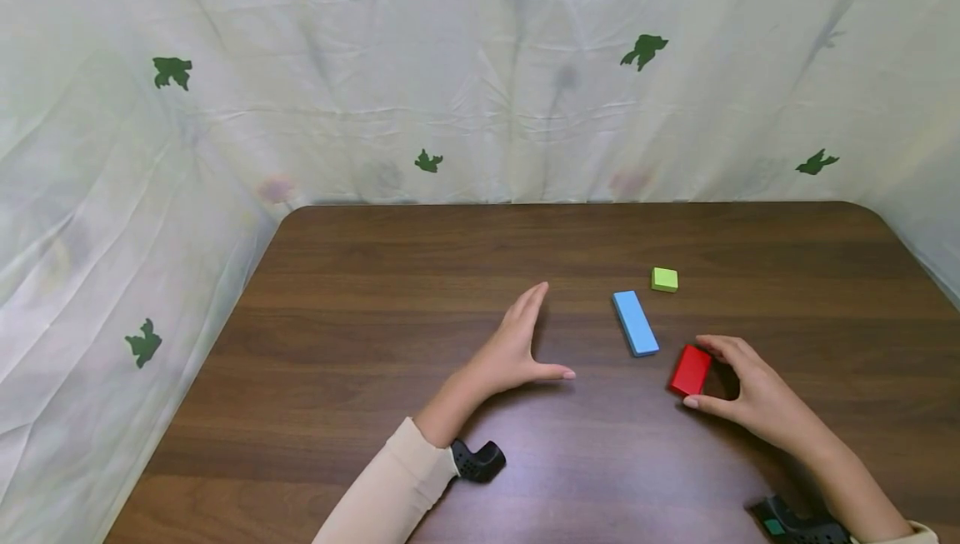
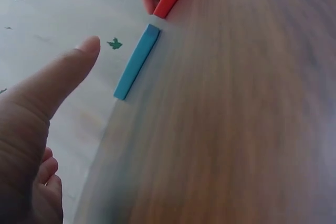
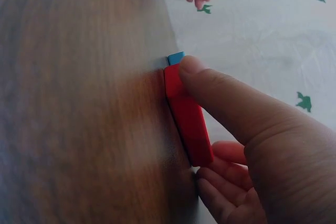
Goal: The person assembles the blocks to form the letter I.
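Observation:
My right hand (image 1: 757, 390) is at a red block (image 1: 690, 370) on the right of the table. Thumb at its near end and fingers at its far end, it grips the block, as the right wrist view also shows with the red block (image 3: 188, 116) between them. Over the middle of the table my left hand (image 1: 513, 348) is held with thumb and fingers spread wide, nothing between them. Between the two hands lies a long, flat blue block (image 1: 636, 323), nearer the right one. Past its far end sits a small light green block (image 1: 664, 280).
The brown wooden table (image 1: 360, 277) has rounded far corners. Behind it and along the left hangs a pale curtain (image 1: 337, 69) with dark green leaf-like patches. Each wrist wears a black device, such as the left wrist's camera (image 1: 480, 462).

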The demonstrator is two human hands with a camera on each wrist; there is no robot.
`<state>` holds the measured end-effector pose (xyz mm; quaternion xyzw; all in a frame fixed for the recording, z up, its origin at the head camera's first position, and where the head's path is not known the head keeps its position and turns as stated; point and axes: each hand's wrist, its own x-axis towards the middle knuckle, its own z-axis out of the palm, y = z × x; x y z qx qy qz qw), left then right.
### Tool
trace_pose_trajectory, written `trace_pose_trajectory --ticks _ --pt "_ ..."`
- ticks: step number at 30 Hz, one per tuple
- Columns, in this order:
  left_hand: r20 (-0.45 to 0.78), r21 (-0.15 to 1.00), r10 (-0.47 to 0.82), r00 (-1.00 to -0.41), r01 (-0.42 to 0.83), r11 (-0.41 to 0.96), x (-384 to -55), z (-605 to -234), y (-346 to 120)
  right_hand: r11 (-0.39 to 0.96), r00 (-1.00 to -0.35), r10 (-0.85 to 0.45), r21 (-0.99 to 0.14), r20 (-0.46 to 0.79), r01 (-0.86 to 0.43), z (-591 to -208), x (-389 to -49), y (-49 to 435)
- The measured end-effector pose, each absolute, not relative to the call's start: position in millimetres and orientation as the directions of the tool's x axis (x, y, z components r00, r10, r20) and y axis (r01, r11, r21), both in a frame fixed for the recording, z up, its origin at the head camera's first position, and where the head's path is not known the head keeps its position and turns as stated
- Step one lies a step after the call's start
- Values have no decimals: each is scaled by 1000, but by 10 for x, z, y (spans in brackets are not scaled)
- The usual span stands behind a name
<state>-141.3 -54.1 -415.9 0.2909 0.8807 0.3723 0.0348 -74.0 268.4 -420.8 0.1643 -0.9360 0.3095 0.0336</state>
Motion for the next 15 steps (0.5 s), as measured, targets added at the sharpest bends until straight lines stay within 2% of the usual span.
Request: trace_pose_trajectory --ticks 15 --pt "83 680 556 -827 454 575 -1471 -4233 -235 763 -935 -299 -540 191 -354 -4229 -749 2695"
